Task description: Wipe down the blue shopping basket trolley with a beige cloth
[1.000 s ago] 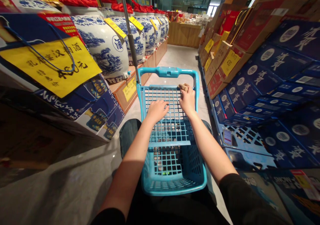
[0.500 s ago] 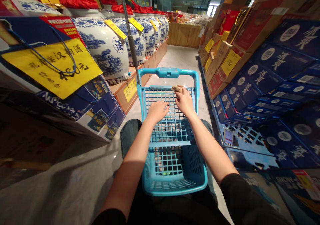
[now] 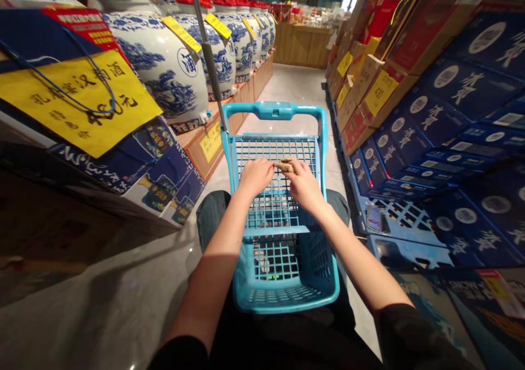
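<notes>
Both hands are over the wire-like grid of a light blue plastic shopping basket cart (image 3: 273, 307). A small, tan, lumpy piece (image 3: 286, 167) lies between them; its kind I cannot make out. My right hand (image 3: 305, 186) is closed, with thumb and fingers around the piece. At its thin left end, the bent fingertips of my left hand (image 3: 256, 177) close on it, though they partly hide that end. Behind the hands rises the cart's handle (image 3: 275, 110). In the lower basket part I see only its open grid walls and floor.
To the left stand blue-and-white jars (image 3: 164, 69) with red cloth tops and a navy gift box (image 3: 143, 162) bearing a yellow price sign. Blue cartons (image 3: 426, 123) are stacked on the right, by a pallet (image 3: 404, 233) with a phone (image 3: 375, 217). A wooden counter (image 3: 299, 44) closes the aisle.
My right hand has come down and toward me with the tan piece, from the grid's far edge. My left hand has risen slightly, and its fingertips now meet the piece.
</notes>
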Demonstrator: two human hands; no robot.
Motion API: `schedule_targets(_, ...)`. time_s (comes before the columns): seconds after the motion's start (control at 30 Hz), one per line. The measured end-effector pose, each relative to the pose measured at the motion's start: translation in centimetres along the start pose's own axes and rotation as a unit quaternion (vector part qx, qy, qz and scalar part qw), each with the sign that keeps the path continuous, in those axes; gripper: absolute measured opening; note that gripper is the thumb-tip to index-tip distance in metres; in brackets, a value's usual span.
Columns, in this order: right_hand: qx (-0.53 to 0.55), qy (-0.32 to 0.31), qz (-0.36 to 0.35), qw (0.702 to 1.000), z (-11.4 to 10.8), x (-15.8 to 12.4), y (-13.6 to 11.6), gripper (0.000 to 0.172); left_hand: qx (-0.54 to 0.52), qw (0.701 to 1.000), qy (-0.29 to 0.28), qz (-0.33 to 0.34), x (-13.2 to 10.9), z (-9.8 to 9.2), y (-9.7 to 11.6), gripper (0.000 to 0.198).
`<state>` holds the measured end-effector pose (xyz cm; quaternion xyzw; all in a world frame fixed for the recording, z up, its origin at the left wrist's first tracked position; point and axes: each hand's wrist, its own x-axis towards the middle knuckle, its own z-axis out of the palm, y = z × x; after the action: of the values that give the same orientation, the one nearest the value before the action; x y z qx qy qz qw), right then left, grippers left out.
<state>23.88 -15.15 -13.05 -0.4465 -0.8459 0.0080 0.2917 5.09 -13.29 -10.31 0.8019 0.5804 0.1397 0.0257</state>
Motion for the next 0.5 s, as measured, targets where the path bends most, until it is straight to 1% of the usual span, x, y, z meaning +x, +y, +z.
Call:
schedule_targets(0.1,0.01,-0.027,-0.034,0.999,0.0,-1.9,-1.5,0.053,-0.01,1.0,-0.003,-0.007,0.1,0.0,0.0,0.038)
schedule_targets(0.17,0.024,-0.057,-0.073,0.995,-0.1,-3.2,-2.3,0.055,-0.01,1.0,-0.004,-0.011,0.1,0.1,-0.1,0.04)
schedule_targets(0.23,0.039,-0.081,-0.107,0.99,-0.3,-4.2,-2.8,0.057,-0.007,1.0,-0.004,-0.011,0.2,0.3,-0.1,0.041)
schedule_targets(0.27,0.044,-0.083,-0.111,0.989,-0.4,-4.4,-2.7,0.058,-0.006,1.0,-0.004,-0.01,0.2,0.3,-0.1,0.041)
schedule_targets(0.3,0.046,-0.075,-0.101,0.991,-0.4,-4.5,-2.5,0.059,-0.005,1.0,-0.003,-0.009,0.2,0.3,-0.1,0.041)
schedule_targets(0.37,0.041,-0.036,-0.045,0.997,-0.6,-3.9,-1.5,0.058,-0.003,1.0,-0.002,-0.007,0.2,0.2,-0.1,0.041)
schedule_targets(0.43,0.033,0.007,0.022,0.999,-0.5,-2.7,-0.2,0.054,-0.003,1.0,-0.004,-0.007,0.2,0.1,0.0,0.041)
schedule_targets(0.5,0.032,0.029,0.058,0.997,-0.3,-1.5,1.1,0.05,-0.005,1.0,-0.005,-0.007,0.2,-0.1,0.0,0.041)
